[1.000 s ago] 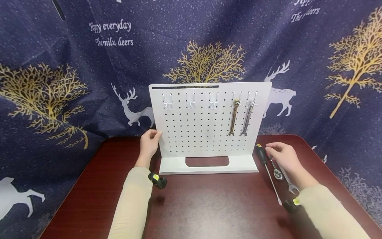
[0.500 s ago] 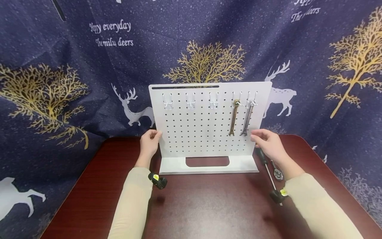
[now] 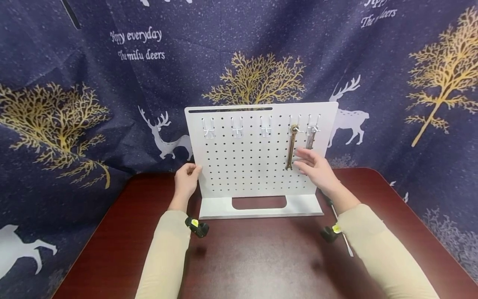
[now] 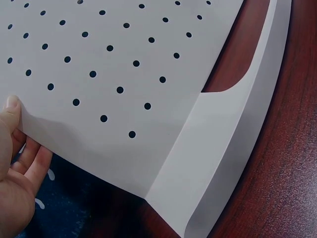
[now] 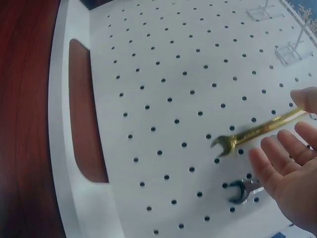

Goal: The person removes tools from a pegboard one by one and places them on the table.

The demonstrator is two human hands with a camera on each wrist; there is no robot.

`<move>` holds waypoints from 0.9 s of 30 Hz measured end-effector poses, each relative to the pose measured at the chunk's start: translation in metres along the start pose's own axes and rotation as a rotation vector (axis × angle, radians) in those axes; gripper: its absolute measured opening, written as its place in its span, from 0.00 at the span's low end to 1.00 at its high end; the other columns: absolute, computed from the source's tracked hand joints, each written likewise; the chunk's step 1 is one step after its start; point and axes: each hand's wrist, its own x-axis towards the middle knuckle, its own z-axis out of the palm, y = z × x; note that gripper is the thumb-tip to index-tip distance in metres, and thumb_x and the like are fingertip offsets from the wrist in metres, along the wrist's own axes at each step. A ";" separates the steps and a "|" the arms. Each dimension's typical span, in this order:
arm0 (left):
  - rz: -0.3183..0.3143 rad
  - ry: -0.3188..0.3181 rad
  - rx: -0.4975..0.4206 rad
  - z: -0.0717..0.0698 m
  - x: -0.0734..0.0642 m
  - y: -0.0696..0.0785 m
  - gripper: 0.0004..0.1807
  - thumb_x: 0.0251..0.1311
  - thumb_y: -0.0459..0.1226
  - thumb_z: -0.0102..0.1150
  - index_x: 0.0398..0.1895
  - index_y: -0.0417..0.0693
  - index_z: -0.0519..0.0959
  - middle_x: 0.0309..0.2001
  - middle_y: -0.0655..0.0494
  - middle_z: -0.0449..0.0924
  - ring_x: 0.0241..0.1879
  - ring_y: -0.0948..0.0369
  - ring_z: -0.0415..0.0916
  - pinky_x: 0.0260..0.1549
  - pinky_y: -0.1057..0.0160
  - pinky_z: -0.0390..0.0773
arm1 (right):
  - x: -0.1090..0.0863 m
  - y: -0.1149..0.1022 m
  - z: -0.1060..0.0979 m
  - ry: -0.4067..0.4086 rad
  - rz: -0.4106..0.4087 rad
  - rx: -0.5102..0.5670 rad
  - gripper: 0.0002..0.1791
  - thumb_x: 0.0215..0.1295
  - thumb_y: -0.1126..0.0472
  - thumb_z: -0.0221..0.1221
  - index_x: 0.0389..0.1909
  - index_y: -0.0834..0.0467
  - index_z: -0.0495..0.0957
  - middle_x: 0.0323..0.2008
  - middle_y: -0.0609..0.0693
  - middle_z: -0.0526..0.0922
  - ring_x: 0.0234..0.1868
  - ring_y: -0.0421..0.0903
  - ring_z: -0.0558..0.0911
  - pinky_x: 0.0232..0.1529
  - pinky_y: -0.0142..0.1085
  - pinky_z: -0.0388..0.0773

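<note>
A white pegboard stands upright on the table. My left hand pinches its left edge, thumb on the front and fingers behind, as the left wrist view shows. From hooks at the board's upper right hang a gold combination wrench and a silver combination wrench. My right hand is before these two, fingers spread and loosely bent, with nothing in its grasp. It covers the silver wrench's lower part in the head view. The right wrist view has thumb and fingers beside the gold wrench's shank.
Other clear hooks line the board's top, with no tool on them. A screwdriver lies on the dark red table at right, partly behind my right forearm. A blue patterned cloth hangs behind.
My right hand has moved up and left from the tools on the table to the hanging wrenches. The left hand has stayed on the board's edge.
</note>
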 end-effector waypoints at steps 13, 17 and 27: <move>0.008 0.009 -0.007 0.001 0.000 -0.001 0.15 0.63 0.44 0.57 0.41 0.39 0.76 0.41 0.44 0.79 0.39 0.56 0.73 0.40 0.61 0.76 | 0.016 -0.012 0.020 -0.051 0.099 0.192 0.35 0.68 0.60 0.53 0.71 0.62 0.50 0.67 0.62 0.60 0.61 0.53 0.70 0.56 0.44 0.75; -0.001 0.008 -0.013 0.001 0.001 -0.001 0.15 0.63 0.44 0.57 0.41 0.39 0.76 0.41 0.44 0.79 0.38 0.56 0.73 0.40 0.62 0.75 | 0.016 -0.011 0.022 -0.043 0.104 0.257 0.29 0.70 0.62 0.51 0.67 0.66 0.53 0.65 0.66 0.65 0.50 0.40 0.78 0.52 0.38 0.78; -0.007 -0.001 -0.015 0.000 0.002 -0.002 0.16 0.64 0.44 0.57 0.43 0.39 0.76 0.44 0.43 0.79 0.42 0.55 0.74 0.44 0.59 0.76 | 0.000 -0.002 0.024 -0.065 0.094 0.098 0.22 0.68 0.61 0.55 0.58 0.68 0.68 0.51 0.68 0.79 0.37 0.36 0.84 0.39 0.31 0.81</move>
